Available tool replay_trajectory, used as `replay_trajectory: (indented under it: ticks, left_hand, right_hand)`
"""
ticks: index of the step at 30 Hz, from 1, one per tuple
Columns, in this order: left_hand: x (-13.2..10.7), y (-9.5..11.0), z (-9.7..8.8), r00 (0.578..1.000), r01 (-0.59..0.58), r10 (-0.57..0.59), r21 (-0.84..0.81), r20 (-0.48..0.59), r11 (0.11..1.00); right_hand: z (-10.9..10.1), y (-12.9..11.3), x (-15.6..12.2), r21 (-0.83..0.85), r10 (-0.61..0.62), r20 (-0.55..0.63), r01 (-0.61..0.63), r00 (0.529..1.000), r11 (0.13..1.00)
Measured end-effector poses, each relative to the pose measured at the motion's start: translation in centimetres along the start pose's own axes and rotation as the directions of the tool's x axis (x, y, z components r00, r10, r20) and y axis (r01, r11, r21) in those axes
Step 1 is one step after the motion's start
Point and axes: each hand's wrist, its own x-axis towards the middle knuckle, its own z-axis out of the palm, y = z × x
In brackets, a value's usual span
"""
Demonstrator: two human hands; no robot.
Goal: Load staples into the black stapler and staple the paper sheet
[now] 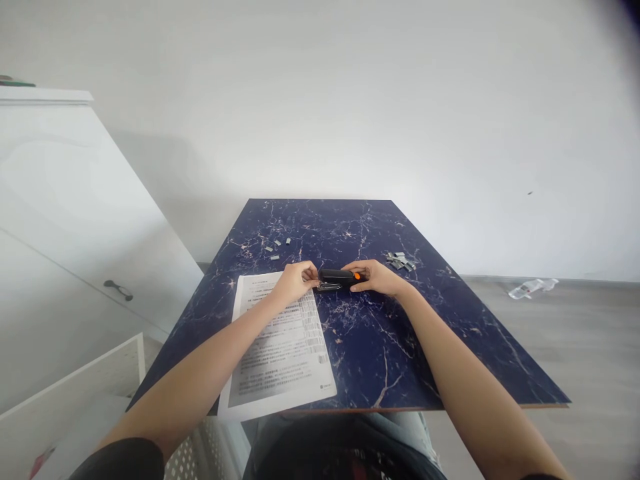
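Now stapler [336, 280]: L hand [295, 281], R hand [377, 278]

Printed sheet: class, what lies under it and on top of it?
Under the printed sheet lies the dark blue marbled table. Above its far corner the left hand, with the right hand, holds a black stapler, covering some print. Anything beneath the paper is hidden.

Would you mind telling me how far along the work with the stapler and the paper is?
Done: little that shows; grey staple strips lie loose on the dark blue marbled table. In hand: the left hand and right hand grip the black stapler with an orange button. Still open: the printed white paper sheet lies flat, outside the stapler.
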Motion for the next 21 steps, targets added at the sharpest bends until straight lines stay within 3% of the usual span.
replay_trajectory:
  ticks: [6,12,17,21]
  left_hand:
    - [-0.3,0.7,-0.5,0.999,-0.033,0.033,0.04,0.016,0.999]
    - [-0.5,1.1,-1.2,0.99,-0.024,0.054,0.229,-0.127,0.973]
    - [-0.2,0.4,-1.4,0.993,0.115,-0.119,0.495,-0.023,0.861]
    - [-0.1,0.2,-1.1,0.99,0.105,-0.139,0.573,0.014,0.813]
  right_hand:
    - [-0.1,0.0,0.1,-0.125,-0.019,0.001,0.019,1.0,0.992]
    - [1.2,-1.2,0.5,-0.415,-0.114,-0.052,0.083,0.992,0.906]
    - [2.7,-2.2,0.8,-0.577,-0.296,-0.114,0.179,0.948,0.797]
    - [3.7,-2.5,1.0,-0.609,-0.343,-0.077,0.229,0.936,0.759]
